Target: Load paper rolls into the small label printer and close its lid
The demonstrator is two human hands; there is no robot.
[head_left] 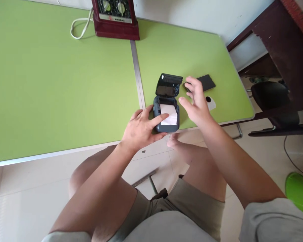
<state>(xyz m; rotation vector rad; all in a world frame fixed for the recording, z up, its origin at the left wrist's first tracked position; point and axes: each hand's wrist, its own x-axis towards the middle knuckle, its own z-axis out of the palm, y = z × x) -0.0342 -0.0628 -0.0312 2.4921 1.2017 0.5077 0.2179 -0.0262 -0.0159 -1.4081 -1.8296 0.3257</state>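
A small dark portable thermal printer (162, 128) sits at the table's front edge with its lid (168, 80) swung up. White paper (170, 111) lies inside its open bay. My left hand (141, 129) grips the printer's left side and front, one finger reaching over the paper. To the right of the printer, my right hand (197, 102) is raised with fingers apart and nothing in it. Beyond that hand lies a flat black rectangular thing (206, 82), partly covered by the fingers. A white rounded piece with a black circle (212, 104) rests beside the right wrist.
The green table (65, 84) has a metal seam strip (137, 70) across it. At the back stands a dark red appliance (116, 28) with two knobs and a white cord (77, 28). A black chair (270, 99) and a green stool-like object (300, 195) are at right.
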